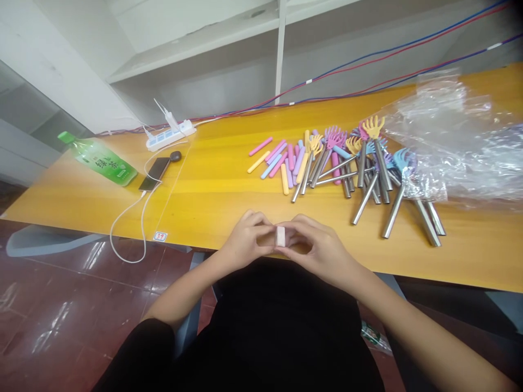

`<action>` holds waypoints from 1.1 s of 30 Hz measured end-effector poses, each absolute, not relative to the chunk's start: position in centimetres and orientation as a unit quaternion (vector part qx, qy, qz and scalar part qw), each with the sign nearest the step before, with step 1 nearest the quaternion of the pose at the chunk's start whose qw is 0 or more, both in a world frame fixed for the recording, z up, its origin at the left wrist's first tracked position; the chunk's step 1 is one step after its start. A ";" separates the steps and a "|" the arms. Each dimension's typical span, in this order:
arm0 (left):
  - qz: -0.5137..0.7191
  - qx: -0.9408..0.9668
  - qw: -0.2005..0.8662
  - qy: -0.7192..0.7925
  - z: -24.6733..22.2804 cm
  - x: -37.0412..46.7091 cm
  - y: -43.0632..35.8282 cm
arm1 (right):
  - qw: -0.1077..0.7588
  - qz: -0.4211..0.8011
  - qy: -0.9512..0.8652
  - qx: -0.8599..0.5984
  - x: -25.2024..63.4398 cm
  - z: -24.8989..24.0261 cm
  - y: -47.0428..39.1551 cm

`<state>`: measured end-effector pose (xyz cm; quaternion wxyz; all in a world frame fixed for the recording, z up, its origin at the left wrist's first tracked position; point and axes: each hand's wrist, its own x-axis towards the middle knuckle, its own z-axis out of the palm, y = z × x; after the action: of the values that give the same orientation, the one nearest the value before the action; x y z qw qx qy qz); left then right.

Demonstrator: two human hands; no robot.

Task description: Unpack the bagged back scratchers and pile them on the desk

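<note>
A small white block is held between my two hands at the table's front edge. My left hand pinches it from the left, and my right hand has thumb and fingers closed on its other side. Beyond the hands lie several pink, yellow, purple and blue sticks. Right of those is a pile of metal tubes and claw-shaped heads in yellow, pink and blue, some joined to tubes.
Clear plastic bags cover the right of the yellow table. At left are a green bottle, a phone with a white cable, and a power strip. Shelving and blue and red wires run behind.
</note>
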<state>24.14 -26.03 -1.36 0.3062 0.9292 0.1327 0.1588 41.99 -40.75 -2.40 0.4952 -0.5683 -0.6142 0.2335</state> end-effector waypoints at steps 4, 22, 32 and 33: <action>0.149 0.930 0.315 0.120 -1.2 24.3 -26.1 | 0.497 0.242 -0.608 -0.570 42.0 -2.4 -40.7; 0.105 0.500 0.846 0.150 -1.6 21.6 -25.0 | 0.387 0.188 -0.724 -0.540 41.5 2.2 -39.8; 0.129 0.445 0.869 0.171 -1.5 22.1 -25.5 | 0.418 0.176 -0.722 -0.522 41.7 4.2 -38.7; 0.135 0.443 0.869 0.172 -1.7 22.1 -25.5 | 0.428 0.179 -0.712 -0.527 41.5 4.0 -38.6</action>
<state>22.08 -25.51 -1.66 0.8692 0.4433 0.1723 0.1351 41.54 -38.64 4.03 0.4285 -0.5270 -0.7119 0.1786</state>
